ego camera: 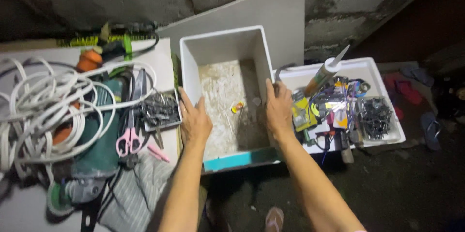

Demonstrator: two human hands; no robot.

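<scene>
Both hands grip one white foam box (227, 48) by its side walls — the left hand (194, 121) clasps the left wall, fingers over the rim, and the right hand (278, 111) clasps the right wall the same way. The box sits between the two hands, open at the top, and its dirty floor holds one small yellow scrap (237, 108).

Left of the left hand, just beside it, lies one small tray of dark screws (160, 110). Further left are one pair of pink-handled scissors (130, 135), one green power tool (94, 162) and one loose coil of white cable (46, 101). Below that hand lies one striped cloth (133, 193).

Right of the right hand sits one white foam lid (373, 69), used as a tray — on it, one sealant tube (323, 73) with a pointed nozzle, a second heap of dark screws (375, 116) and a jumble of small packets, too tangled to count. Behind the box leans one grey board (261, 7).
</scene>
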